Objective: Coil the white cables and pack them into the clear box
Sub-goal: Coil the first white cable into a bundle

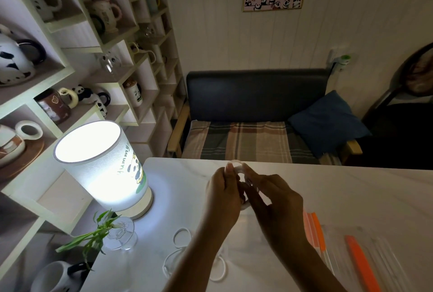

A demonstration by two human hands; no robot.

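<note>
Both hands are raised over the white table (351,188) and pinch one white cable coil (237,167) between them. My left hand (222,195) grips its left side; my right hand (274,200) holds its right side and lower loops. The coil's top loop shows above my fingertips, the rest is hidden by fingers. More loose white cable (180,238) lies in loops on the table under my left forearm. The clear box (375,259) with orange clasps lies flat at the right near edge.
A lit cylindrical lamp (103,165) stands at the table's left edge, with a glass vase holding a green sprig (117,233) in front of it. Shelves of mugs fill the left wall. A dark sofa (257,113) sits beyond the table.
</note>
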